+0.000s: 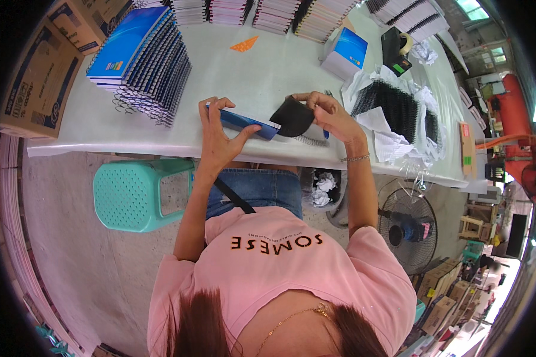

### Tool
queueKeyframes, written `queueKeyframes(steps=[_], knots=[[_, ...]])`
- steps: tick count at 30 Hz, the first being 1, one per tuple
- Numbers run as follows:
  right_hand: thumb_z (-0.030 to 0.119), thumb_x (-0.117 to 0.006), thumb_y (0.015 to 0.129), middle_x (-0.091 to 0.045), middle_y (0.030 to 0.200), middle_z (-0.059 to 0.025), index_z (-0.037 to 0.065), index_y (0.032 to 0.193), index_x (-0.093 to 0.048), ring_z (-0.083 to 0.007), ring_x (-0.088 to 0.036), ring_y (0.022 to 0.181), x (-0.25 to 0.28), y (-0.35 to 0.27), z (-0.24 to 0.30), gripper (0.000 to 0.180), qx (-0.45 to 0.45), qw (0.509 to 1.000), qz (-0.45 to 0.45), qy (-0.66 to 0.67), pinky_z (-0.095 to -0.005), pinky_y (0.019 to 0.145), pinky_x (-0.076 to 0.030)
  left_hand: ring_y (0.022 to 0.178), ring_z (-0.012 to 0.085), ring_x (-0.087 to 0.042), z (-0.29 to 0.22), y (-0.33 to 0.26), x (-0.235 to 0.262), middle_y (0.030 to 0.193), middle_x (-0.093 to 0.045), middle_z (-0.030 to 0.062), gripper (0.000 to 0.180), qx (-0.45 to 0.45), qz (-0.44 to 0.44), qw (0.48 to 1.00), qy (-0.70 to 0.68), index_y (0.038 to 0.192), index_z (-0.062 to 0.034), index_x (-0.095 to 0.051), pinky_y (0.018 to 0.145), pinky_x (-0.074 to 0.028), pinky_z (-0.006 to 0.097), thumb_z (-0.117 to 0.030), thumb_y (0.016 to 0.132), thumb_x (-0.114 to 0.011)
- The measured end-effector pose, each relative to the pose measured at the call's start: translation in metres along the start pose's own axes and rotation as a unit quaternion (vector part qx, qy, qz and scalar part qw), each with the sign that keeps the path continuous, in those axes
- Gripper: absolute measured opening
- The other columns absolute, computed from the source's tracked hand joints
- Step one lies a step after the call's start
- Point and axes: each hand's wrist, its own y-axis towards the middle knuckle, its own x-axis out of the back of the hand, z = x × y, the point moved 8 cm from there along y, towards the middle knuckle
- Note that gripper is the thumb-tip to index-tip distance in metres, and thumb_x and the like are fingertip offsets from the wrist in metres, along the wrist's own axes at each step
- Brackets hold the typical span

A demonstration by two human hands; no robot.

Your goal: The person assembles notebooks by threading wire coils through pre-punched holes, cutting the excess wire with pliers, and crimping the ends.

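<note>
Near the table's front edge, my left hand (pixel 221 134) grips a blue-covered notebook (pixel 244 122), tilted up on its edge, thumb on the near side and fingers over the top. At its right end, my right hand (pixel 337 119) pinches a black, curved, sheet-like piece (pixel 292 117) that touches or overlaps the notebook's corner; its exact kind is unclear. A slim object with a blue end (pixel 326 134) shows below the right fingers, mostly hidden by them. Just below the black piece lies a thin wire spiral (pixel 309 141) on the table.
Spiral-bound blue notebooks (pixel 143 65) are stacked at left, beside cardboard boxes (pixel 41 80). Black spirals (pixel 393 110) lie on crumpled white paper at right. Behind are a blue-topped stack (pixel 346 52), a tape dispenser (pixel 395 52), an orange set square (pixel 244 44) and more notebook stacks (pixel 274 15).
</note>
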Motion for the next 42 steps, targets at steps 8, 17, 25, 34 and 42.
queueKeyframes(steps=[8,17,25,34,42], knots=[[0.053,-0.079,0.074,-0.050,0.138,-0.0189,0.009,0.090,-0.052,-0.0288,-0.043,0.132,-0.043,-0.006,-0.014,0.055,-0.058,0.987,0.093,0.120,-0.0374,0.107,-0.039,0.109,0.0309,-0.044,0.001,0.000,0.000,0.110,-0.042,0.0135,0.063,-0.002,0.015,1.000,-0.014,0.110,-0.0060,-0.046,0.097,-0.037,0.041,-0.021,0.064,-0.087],[0.033,-0.082,0.074,-0.053,0.138,-0.0157,0.008,0.083,-0.057,-0.0191,-0.050,0.117,-0.039,-0.009,0.025,0.036,0.011,0.996,0.054,-0.068,-0.0313,0.101,-0.037,0.109,0.0294,-0.044,0.005,0.000,0.000,0.108,-0.042,0.0129,0.063,-0.003,0.032,0.999,-0.027,0.108,-0.0051,-0.046,0.097,-0.037,0.039,-0.020,0.063,-0.087],[0.035,-0.079,0.079,-0.062,0.105,-0.0008,0.006,0.094,-0.064,-0.0106,-0.052,0.098,-0.034,-0.010,0.016,0.035,-0.020,0.988,-0.043,-0.149,-0.0274,0.088,-0.042,0.108,0.0280,-0.044,0.004,0.001,0.000,0.108,-0.042,0.0113,0.064,0.004,0.041,0.999,-0.031,0.110,-0.0049,-0.046,0.097,-0.036,0.038,-0.020,0.064,-0.087],[0.022,-0.076,0.081,-0.058,0.112,-0.0012,0.004,0.096,-0.062,-0.0111,-0.054,0.097,-0.052,-0.023,0.020,0.027,-0.046,0.976,-0.024,-0.212,-0.0254,0.091,-0.042,0.111,0.0245,-0.044,0.010,0.001,-0.004,0.115,-0.042,0.0104,0.083,0.009,0.041,0.997,-0.062,0.129,-0.0040,-0.040,0.099,-0.035,0.035,-0.021,0.064,-0.088],[0.027,-0.079,0.080,-0.061,0.100,-0.0013,0.003,0.102,-0.065,-0.0108,-0.055,0.095,-0.044,-0.016,0.017,0.035,0.003,0.968,-0.104,-0.229,-0.0270,0.086,-0.044,0.101,0.0211,-0.043,0.017,-0.004,-0.008,0.107,-0.040,0.0076,0.111,0.048,0.055,0.992,-0.105,0.148,-0.0099,-0.021,0.095,-0.037,0.034,-0.021,0.062,-0.090]])
